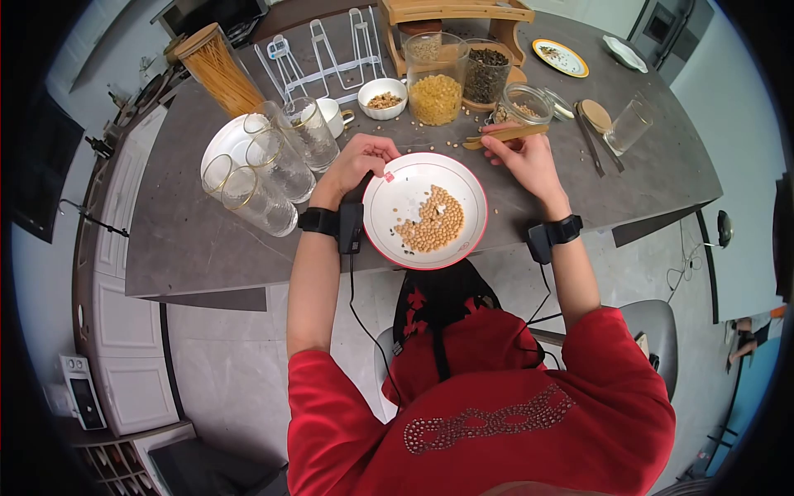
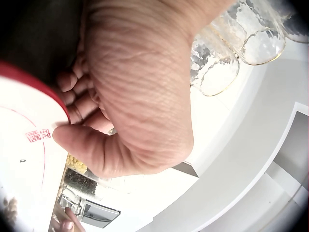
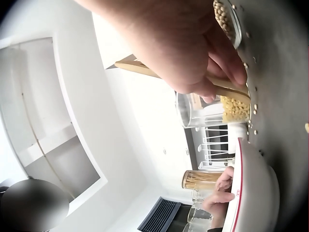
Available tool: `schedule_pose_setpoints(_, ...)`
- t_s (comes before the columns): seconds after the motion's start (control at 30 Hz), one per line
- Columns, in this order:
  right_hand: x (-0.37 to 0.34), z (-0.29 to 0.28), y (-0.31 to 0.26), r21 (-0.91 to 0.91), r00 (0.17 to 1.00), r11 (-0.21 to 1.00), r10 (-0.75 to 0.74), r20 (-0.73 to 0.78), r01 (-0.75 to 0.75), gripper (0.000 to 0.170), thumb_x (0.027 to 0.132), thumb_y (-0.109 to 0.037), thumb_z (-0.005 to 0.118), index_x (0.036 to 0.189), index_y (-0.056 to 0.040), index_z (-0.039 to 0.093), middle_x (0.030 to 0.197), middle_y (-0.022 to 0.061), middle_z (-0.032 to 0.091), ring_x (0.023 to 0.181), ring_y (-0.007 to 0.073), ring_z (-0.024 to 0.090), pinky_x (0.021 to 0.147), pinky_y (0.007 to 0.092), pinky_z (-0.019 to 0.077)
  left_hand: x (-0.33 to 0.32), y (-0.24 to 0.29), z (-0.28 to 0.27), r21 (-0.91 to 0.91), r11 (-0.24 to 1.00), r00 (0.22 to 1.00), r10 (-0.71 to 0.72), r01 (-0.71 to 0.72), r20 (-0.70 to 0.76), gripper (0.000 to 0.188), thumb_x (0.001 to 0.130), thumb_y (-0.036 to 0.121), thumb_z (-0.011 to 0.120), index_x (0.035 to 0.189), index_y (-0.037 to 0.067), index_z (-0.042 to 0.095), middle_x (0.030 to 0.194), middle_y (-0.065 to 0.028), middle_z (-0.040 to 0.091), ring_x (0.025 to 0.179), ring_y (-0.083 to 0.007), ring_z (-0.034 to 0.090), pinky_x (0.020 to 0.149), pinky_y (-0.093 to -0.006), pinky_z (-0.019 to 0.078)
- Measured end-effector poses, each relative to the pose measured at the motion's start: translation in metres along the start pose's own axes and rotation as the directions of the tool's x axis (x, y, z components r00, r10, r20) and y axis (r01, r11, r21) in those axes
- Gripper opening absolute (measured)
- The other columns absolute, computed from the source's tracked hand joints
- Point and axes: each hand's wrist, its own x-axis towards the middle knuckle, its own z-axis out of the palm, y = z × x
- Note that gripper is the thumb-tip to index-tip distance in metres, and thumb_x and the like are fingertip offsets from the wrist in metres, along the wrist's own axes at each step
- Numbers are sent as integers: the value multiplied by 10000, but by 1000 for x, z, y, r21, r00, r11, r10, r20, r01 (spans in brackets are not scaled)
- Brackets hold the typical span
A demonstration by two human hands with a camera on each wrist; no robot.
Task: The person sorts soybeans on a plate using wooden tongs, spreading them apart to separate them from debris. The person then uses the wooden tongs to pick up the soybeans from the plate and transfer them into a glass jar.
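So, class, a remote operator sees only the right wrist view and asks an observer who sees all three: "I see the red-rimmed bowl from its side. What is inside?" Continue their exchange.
Observer: The head view shows tan beans heaped in the red-rimmed bowl, with a few dark bits around them.

Operator: My hand blocks part of the table. What stands just right of the jar of yellow pieces?

Observer: A jar of dark bits.

Operator: And farther right, toward the far edge?

Observer: A yellow-rimmed plate with some small bits on it.

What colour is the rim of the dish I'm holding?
Red; the rim shows best in the left wrist view.
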Motion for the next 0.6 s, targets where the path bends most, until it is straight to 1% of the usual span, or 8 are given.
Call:
schedule_pose_setpoints(0.13, 3, 0, 6, -20, 999, 999, 33, 8, -33, 218, 943, -126, 760, 1110, 13, 740, 903, 91, 768, 760, 121, 732, 666, 267, 604, 0, -2, 0, -5, 1000, 1000, -5, 5, -5, 292, 637, 47, 605, 888, -68, 701, 787, -61, 709, 717, -85, 645, 636, -211, 482)
schedule_pose_setpoints(0.3, 6, -7, 8, -46, 999, 999, -26, -24, 25, 216, 958, -134, 746, 1106, 24, 742, 907, 96, 766, 785, 128, 731, 712, 275, 595, 1, 0, -1, 26, 1000, 1000, -2, 2, 6, 279, 646, 39, 601, 885, -67, 697, 788, -54, 708, 710, -83, 644, 636, -209, 482)
schedule_pose_setpoints(0.37, 6, -18, 0, 166, 986, 984, -34, -161, 61, 213, 969, -131, 735, 1097, 40, 739, 920, 84, 763, 821, 130, 728, 760, 277, 586, 0, 1, 1, 16, 1000, 1000, 0, 0, -4, 283, 643, 47, 604, 885, -67, 697, 787, -53, 709, 706, -82, 644, 635, -208, 481)
schedule_pose_setpoints(0.4, 9, -26, 1, 183, 954, 973, -79, -290, 137, 223, 979, -138, 727, 1104, 46, 735, 942, 82, 758, 842, 137, 724, 796, 280, 582, -1, 3, 2, 9, 1000, 1000, 2, -2, -7, 287, 640, 55, 607, 884, -67, 697, 787, -51, 709, 703, -82, 644, 634, -206, 481)
schedule_pose_setpoints(0.43, 11, -33, -3, 188, 897, 959, -115, -427, 212, 240, 987, -146, 721, 1125, 50, 729, 952, 100, 754, 844, 146, 725, 771, 281, 589, -2, 0, 1, 8, 1000, 1000, 0, 0, -7, 287, 640, 55, 607, 884, -67, 697, 787, -51, 709, 703, -82, 644, 634, -206, 481)
schedule_pose_setpoints(0.5, 20, -46, -4, 171, 844, 962, -93, -528, 213, 253, 988, -150, 719, 1141, 52, 724, 967, 109, 752, 849, 152, 729, 755, 280, 600, 1, -1, 0, -3, 1000, 1000, -1, 1, -5, 297, 630, 61, 607, 882, -68, 697, 786, -49, 708, 700, -83, 645, 634, -205, 480)
schedule_pose_setpoints(0.53, 19, -48, -4, 166, 840, 962, -96, -534, 215, 253, 988, -150, 719, 1141, 52, 724, 967, 109, 752, 849, 152, 729, 755, 280, 600, 2, -1, -1, -3, 1000, 1000, 3, -3, 2, 297, 630, 61, 607, 882, -68, 697, 786, -49, 708, 700, -83, 645, 634, -205, 480)
schedule_pose_setpoints(0.6, 17, -49, -5, 196, 913, 969, -62, -402, 152, 258, 986, -147, 722, 1149, 53, 721, 981, 111, 752, 846, 161, 735, 748, 280, 612, 1, -1, -1, 21, 1000, 1000, -7, 7, 2, 304, 627, 60, 602, 885, -72, 697, 784, -50, 707, 702, -83, 645, 634, -204, 479)
